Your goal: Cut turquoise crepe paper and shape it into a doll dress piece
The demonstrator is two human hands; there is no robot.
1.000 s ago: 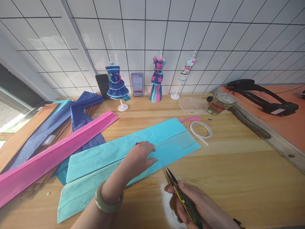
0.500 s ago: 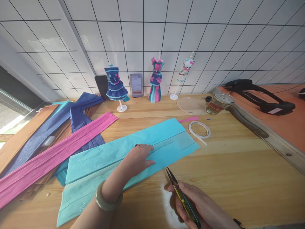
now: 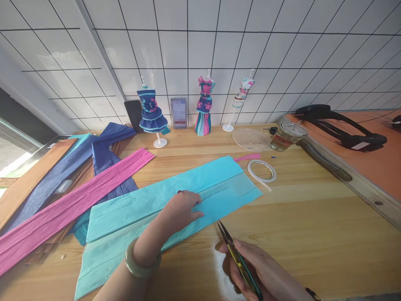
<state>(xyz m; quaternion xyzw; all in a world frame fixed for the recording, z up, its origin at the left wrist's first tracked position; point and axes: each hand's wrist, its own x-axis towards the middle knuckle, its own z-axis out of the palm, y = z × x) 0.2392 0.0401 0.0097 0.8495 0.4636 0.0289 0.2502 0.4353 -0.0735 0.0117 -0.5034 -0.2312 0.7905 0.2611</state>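
My left hand [image 3: 183,209], with a pale bangle on its wrist, rests flat on a wide sheet of turquoise crepe paper [image 3: 200,175]. Its thumb and fingers are apart, and nothing is in them. A lengthwise crease or seam runs along the sheet. My right hand [image 3: 253,267] is closed around a pair of thread snips [image 3: 239,259] with dark pointed blades and green and yellow on the handles. Their tips point up and left, close to the lower edge of the turquoise sheet.
Pink [image 3: 78,205], blue [image 3: 115,163] and brown [image 3: 34,177] strips lie at left. Behind stand small dressed mannequins [image 3: 152,110] and phones [image 3: 179,113] against the tiled wall. To the right are a tape roll [image 3: 272,167], a clear disc [image 3: 250,140], a jar [image 3: 286,136] and a black strap device [image 3: 344,127].
Almost nothing differs. Both hands, the turquoise sheet and the snips keep their places; the view has shifted very slightly.
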